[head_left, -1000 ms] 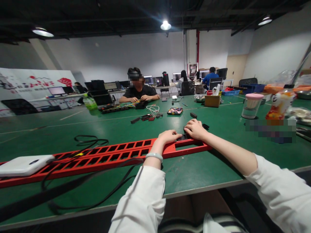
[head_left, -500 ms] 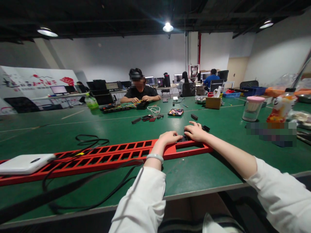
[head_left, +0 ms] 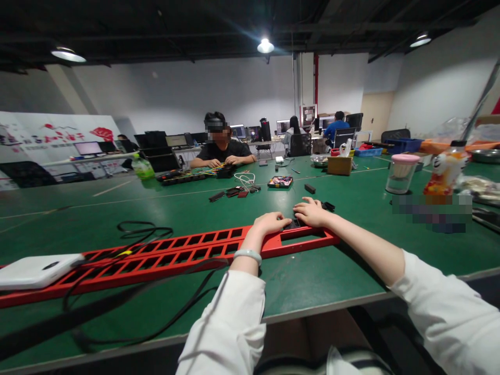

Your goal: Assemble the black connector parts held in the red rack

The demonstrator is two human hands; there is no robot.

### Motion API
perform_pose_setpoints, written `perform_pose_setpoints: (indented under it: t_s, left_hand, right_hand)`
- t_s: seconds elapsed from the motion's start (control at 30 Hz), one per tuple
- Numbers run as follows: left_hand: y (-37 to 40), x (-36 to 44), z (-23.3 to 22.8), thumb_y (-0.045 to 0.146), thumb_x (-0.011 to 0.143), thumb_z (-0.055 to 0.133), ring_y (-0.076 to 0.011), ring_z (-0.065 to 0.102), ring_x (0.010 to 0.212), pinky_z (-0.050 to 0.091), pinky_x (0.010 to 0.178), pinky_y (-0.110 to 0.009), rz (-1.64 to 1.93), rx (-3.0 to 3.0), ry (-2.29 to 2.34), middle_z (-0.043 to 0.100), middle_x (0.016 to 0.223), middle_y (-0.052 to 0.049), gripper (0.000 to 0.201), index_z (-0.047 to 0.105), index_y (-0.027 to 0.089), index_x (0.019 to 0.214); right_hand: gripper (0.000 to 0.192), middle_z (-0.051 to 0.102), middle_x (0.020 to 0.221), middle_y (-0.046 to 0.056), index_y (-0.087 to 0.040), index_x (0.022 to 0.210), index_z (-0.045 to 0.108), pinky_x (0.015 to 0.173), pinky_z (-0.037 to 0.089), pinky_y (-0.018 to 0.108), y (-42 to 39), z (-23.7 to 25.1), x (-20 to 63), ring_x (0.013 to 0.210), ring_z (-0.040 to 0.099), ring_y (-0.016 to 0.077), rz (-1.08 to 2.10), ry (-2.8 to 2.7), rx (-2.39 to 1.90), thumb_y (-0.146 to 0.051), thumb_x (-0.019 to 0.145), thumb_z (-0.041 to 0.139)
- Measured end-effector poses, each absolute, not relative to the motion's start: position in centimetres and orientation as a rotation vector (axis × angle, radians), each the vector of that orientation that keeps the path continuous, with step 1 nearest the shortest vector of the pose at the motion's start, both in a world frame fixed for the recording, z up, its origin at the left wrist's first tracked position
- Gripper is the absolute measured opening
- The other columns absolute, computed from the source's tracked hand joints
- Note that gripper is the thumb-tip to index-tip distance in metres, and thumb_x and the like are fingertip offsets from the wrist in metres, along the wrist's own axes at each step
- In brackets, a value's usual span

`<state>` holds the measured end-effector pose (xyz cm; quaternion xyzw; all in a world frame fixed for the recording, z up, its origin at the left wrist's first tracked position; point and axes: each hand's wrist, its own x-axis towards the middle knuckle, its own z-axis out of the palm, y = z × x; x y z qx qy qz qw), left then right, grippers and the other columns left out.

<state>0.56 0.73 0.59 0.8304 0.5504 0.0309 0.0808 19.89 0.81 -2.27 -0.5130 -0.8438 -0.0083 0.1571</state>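
A long red frame [head_left: 271,242] with rows of rectangular openings lies on the green table. At its right end sits a small black plastic part [head_left: 293,223], partly covered by my fingers. My left hand [head_left: 272,223] rests over the frame, its fingertips closed on the left side of this part. From the right, my right hand [head_left: 311,213] grips the same part with thumb and bent fingers, one finger raised. Small black pieces [head_left: 328,207] lie just beyond my right hand.
A white power bank [head_left: 39,271] and black cables [head_left: 144,229] lie on the frame's left part. Farther back are a black block [head_left: 310,188], a flat patterned box [head_left: 280,182] and a lidded cup [head_left: 401,174]. A co-worker [head_left: 224,148] handles coloured wires across the table.
The view has shifted slightly, so everything sits a little farther left. Both hands stay at the black part with almost the same grip.
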Motion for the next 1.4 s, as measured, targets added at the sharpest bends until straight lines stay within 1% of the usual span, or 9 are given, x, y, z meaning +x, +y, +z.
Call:
perform_pose_setpoints:
  t_s: [0.13,0.23,0.47,0.57,0.7,0.9,1.07,1.23,1.4]
  left_hand:
    - [0.95,0.5,0.42,0.073,0.068,0.029,-0.0222,0.057,0.089,0.042,0.072,-0.028,0.104,2.497,1.634,0.063,0.098,-0.002,0.06,0.06,0.029,0.093]
    - [1.0,0.53,0.35,0.074,0.068,0.028,-0.0231,0.057,0.089,0.042,0.072,-0.028,0.1,2.504,1.64,0.063,0.097,-0.002,0.061,0.06,0.029,0.093]
    - [0.85,0.69,0.37,0.073,0.068,0.029,-0.0236,0.057,0.09,0.042,0.072,-0.028,0.111,2.495,1.663,0.063,0.099,-0.003,0.062,0.06,0.027,0.095]
    - [0.92,0.68,0.33,0.073,0.069,0.029,-0.0232,0.057,0.089,0.042,0.071,-0.028,0.116,2.493,1.649,0.063,0.098,-0.003,0.061,0.061,0.027,0.094]
    - [1.21,0.55,0.17,0.073,0.068,0.03,-0.0233,0.057,0.088,0.042,0.07,-0.028,0.127,2.491,1.637,0.063,0.098,-0.003,0.06,0.061,0.027,0.093]
    - [1.26,0.46,0.22,0.072,0.069,0.031,-0.0233,0.057,0.087,0.042,0.069,-0.028,0.117,2.488,1.627,0.064,0.095,-0.002,0.059,0.062,0.028,0.091]
    - [0.92,0.57,0.49,0.07,0.07,0.033,-0.0225,0.058,0.086,0.042,0.069,-0.027,0.111,2.482,1.631,0.064,0.095,-0.003,0.057,0.062,0.026,0.092]
    - [0.84,0.57,0.52,0.07,0.07,0.031,-0.023,0.058,0.087,0.042,0.07,-0.028,0.107,2.489,1.624,0.064,0.095,-0.003,0.057,0.062,0.027,0.091]
    - [0.94,0.5,0.4,0.073,0.068,0.03,-0.0238,0.057,0.088,0.042,0.07,-0.028,0.109,2.489,1.636,0.064,0.096,-0.003,0.06,0.061,0.027,0.092]
  right_hand:
    - [0.041,0.044,0.128,0.003,-0.031,0.12,0.048,0.089,0.019,0.054,0.79,-2.15,19.89,0.121,0.019,0.0324,-0.007,-2.436,-1.481,-0.04,0.085,0.027]
    - [0.04,0.043,0.128,0.0,-0.035,0.117,0.05,0.09,0.018,0.055,0.81,-2.14,19.93,0.122,0.018,0.0322,-0.006,-2.46,-1.469,-0.04,0.086,0.026]
    - [0.04,0.04,0.131,-0.002,-0.033,0.117,0.05,0.091,0.02,0.055,1.19,-2.21,20.04,0.125,0.017,0.0307,0.004,-2.529,-1.415,-0.037,0.087,0.024]
    - [0.039,0.043,0.13,0.0,-0.03,0.114,0.053,0.092,0.02,0.054,1.25,-2.2,20.06,0.124,0.023,0.0279,0.0,-2.553,-1.331,-0.033,0.087,0.025]
    - [0.038,0.048,0.125,0.005,-0.023,0.109,0.057,0.097,0.02,0.051,1.35,-2.17,20.04,0.117,0.037,0.0227,0.012,-2.581,-1.183,-0.028,0.087,0.027]
    - [0.033,0.05,0.12,0.012,-0.013,0.095,0.065,0.095,0.035,0.033,1.59,-2.2,20.15,0.109,0.047,0.0206,0.036,-2.538,-1.015,-0.023,0.082,0.036]
    - [0.028,0.051,0.115,0.013,-0.013,0.09,0.066,0.093,0.038,0.033,1.32,-2.22,20.2,0.105,0.049,0.0205,0.04,-2.485,-0.993,-0.021,0.081,0.041]
    - [0.025,0.052,0.111,0.015,-0.011,0.093,0.065,0.091,0.04,0.033,1.23,-2.47,20.08,0.103,0.05,0.0204,-0.084,-2.286,-0.934,-0.024,0.078,0.049]
    - [0.021,0.057,0.105,0.013,-0.013,0.081,0.067,0.085,0.044,0.033,1.3,-2.56,20.04,0.095,0.055,0.019,-0.138,-2.175,-0.958,-0.011,0.076,0.046]
